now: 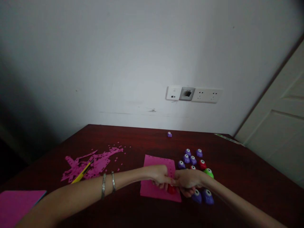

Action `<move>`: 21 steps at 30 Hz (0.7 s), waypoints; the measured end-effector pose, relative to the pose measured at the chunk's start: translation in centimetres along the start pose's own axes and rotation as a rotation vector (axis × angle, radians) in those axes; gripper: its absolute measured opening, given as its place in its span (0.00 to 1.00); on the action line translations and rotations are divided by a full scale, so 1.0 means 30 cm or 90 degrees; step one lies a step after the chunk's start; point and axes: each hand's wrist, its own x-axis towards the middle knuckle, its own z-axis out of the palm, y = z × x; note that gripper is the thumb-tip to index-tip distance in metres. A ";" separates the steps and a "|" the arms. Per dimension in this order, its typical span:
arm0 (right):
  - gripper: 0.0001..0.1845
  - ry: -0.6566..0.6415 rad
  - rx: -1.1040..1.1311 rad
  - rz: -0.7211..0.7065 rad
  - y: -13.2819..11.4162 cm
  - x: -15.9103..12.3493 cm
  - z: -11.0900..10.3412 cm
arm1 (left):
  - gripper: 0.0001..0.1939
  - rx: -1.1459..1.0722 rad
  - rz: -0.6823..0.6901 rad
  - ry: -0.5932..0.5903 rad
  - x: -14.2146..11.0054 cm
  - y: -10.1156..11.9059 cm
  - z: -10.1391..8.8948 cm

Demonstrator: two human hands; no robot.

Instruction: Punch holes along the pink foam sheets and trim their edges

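Both my hands meet over the right edge of a pink paper sheet [154, 190] that has a row of small punched holes along its edge. Beneath their fingers shows a red paper punch [171, 190], partly covered by the hands. My left hand [158, 174], with bracelets on its wrist, is closed with its thumb and finger on the punch. From the other side my right hand [190, 180] is curled against it, thumb meeting the left one. Several purple punches [186, 158], red ones [202, 164] and a green one [209, 172] stand around the right hand.
Pink paper scraps [99, 161] lie in a heap on the left, with a yellow cutter knife [82, 172] on them. A pink paper stack [19, 205] rests at the near left. One small purple punch [169, 134] stands near the wall, below the sockets [206, 95].
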 end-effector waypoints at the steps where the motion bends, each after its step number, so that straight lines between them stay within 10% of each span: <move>1: 0.22 0.013 0.002 -0.011 0.001 -0.003 0.004 | 0.23 0.021 0.001 0.011 -0.007 0.011 -0.002; 8: 0.28 0.124 0.003 -0.058 0.026 -0.022 0.059 | 0.11 0.207 0.063 0.234 -0.098 0.061 -0.090; 21: 0.20 0.443 -0.019 -0.058 0.037 -0.042 0.149 | 0.22 0.205 0.031 0.181 -0.104 -0.080 -0.087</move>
